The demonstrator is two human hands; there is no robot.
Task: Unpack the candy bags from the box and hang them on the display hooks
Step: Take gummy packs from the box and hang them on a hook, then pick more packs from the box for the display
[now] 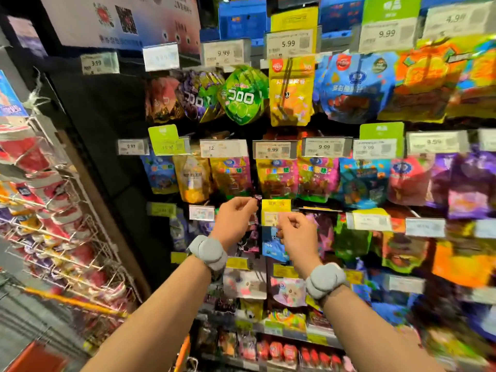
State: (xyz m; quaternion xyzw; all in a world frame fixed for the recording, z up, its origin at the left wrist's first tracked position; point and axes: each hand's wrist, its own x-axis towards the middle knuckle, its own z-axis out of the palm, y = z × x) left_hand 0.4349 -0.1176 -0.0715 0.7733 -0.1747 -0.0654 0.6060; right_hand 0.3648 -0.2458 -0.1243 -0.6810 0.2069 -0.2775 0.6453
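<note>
- Pinching the top of a dark pink-printed candy bag [253,232], the left hand [234,214] holds it beside the yellow price tag [276,212].
- The right hand [296,232], fingers curled, grips the same bag's edge, as far as visible.
- Risk: missing the hidden hook would drop the bag.

Single head view, worn on the person, facing forward and slightly down at the candy display wall [322,157]. Close range: both forearms reach in from the lower edge.
</note>
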